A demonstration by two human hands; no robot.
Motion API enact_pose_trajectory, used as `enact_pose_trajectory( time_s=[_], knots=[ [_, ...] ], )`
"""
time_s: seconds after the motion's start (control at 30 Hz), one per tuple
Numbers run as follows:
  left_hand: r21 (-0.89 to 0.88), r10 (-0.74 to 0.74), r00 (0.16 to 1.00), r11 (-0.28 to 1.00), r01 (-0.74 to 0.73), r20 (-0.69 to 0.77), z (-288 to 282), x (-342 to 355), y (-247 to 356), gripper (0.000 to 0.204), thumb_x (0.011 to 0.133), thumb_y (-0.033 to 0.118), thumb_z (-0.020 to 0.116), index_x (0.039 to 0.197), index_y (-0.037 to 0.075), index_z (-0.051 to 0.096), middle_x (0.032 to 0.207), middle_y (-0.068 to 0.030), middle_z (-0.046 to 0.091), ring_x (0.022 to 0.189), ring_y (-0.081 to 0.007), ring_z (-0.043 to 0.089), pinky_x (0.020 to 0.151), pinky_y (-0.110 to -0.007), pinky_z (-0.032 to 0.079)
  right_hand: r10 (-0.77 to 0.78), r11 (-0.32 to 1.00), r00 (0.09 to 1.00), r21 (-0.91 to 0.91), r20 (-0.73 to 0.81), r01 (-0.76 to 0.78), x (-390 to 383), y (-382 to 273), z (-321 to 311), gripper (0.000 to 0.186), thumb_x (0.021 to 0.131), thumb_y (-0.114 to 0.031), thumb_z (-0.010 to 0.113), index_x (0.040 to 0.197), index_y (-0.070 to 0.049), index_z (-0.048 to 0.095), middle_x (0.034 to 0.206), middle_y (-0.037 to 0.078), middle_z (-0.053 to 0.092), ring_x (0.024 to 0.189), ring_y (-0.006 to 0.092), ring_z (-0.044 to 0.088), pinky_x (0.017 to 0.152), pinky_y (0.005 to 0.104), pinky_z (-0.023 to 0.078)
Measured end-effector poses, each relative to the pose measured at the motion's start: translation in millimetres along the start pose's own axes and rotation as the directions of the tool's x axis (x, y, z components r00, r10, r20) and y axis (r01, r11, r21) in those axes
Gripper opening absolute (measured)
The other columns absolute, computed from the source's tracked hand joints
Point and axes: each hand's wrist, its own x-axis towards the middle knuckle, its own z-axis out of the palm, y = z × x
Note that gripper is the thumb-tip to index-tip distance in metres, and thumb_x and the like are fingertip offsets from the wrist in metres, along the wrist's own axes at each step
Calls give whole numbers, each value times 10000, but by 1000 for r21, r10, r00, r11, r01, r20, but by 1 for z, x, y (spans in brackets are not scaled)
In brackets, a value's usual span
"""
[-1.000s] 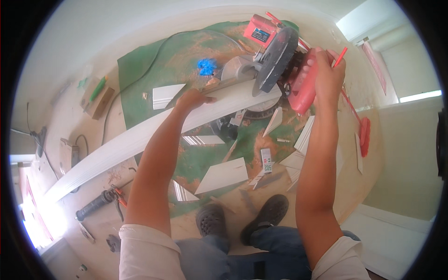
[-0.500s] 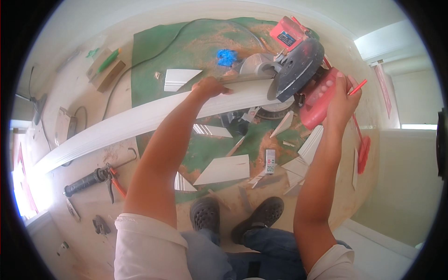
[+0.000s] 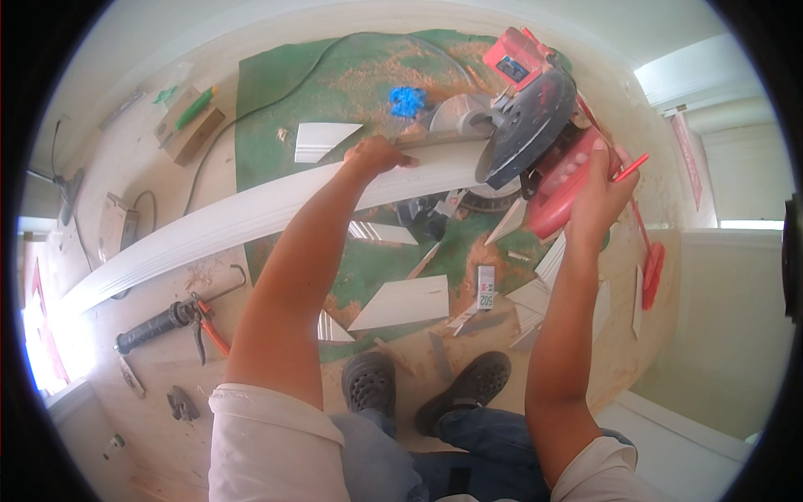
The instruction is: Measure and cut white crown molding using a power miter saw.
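A long white moulding [image 3: 242, 201] lies across the bed of a red and black miter saw [image 3: 535, 125] and runs off to the far left. My left hand [image 3: 376, 156] grips the moulding near the saw's fence, its fingers over the far edge. My right hand [image 3: 600, 188] is wrapped round the saw's red handle [image 3: 555, 199], and a red pencil [image 3: 631, 168] sticks out from between its fingers. The dark blade guard [image 3: 532, 125] hangs over the moulding's right end and hides the blade and where it meets the board.
Moulding offcuts [image 3: 401, 303] and sawdust cover the green mat [image 3: 276, 92]. A small white box [image 3: 485, 287] stands near my shoes [image 3: 370, 383]. At left lie a caulking gun [image 3: 171, 325] and a utility knife [image 3: 131, 376]. A power cord [image 3: 219, 134] crosses the back; a red brush [image 3: 655, 276] lies right.
My right hand and the saw's handle have come down and slightly nearer to me, tilting the guard lower over the moulding. My left hand and the moulding stay in place.
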Motion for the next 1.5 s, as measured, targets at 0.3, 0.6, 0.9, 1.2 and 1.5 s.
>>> enact_pose_trajectory(
  time_s=[0.3, 0.6, 0.9, 1.2, 1.5],
  knots=[
    [49, -22, 999, 999, 21, 34, -5, 4, 6, 751, 663, 621, 791, 1168, 71, 707, 1205, -129, 684, 1155, -290, 629, 967, -404, 462, -13, 1000, 1000, 20, -15, 14, -13, 8, 3, 428, 955, -206, 632, 1263, -27, 395, 890, 123, 614, 656, 171, 613, 578, 310, 533],
    [25, -27, 998, 999, 26, 48, -2, 4, 5, 751, 650, 608, 805, 1162, 67, 709, 1212, -129, 682, 1166, -288, 624, 974, -423, 452, -68, 997, 997, 39, -20, 69, -34, 33, 1, 372, 962, -177, 616, 1229, -30, 402, 887, 128, 626, 675, 171, 625, 592, 314, 545],
    [32, -38, 997, 999, 36, 63, 0, 15, 4, 785, 659, 620, 799, 1192, 55, 691, 1244, -131, 667, 1187, -291, 612, 981, -430, 452, -105, 988, 994, 114, -35, 109, -53, 57, 1, 361, 963, -121, 598, 1229, -43, 366, 904, 142, 626, 705, 173, 621, 604, 308, 538],
    [91, 6, 998, 996, -12, 64, 5, 23, -10, 770, 686, 634, 775, 1201, 69, 687, 1228, -127, 673, 1174, -313, 612, 974, -437, 453, -138, 989, 990, 45, -25, 139, -53, 64, 3, 362, 964, -103, 591, 1241, -27, 370, 908, 146, 622, 708, 173, 621, 597, 298, 532],
    [79, 65, 995, 994, -71, 72, 3, 22, -6, 757, 666, 637, 779, 1109, 26, 720, 1107, -150, 712, 1060, -303, 667, 899, -398, 487, 11, 998, 981, -69, 195, 2, 101, -36, -4, 244, 922, -230, 632, 964, -2, 554, 737, 85, 610, 617, 173, 625, 539, 316, 531]
  ],
)
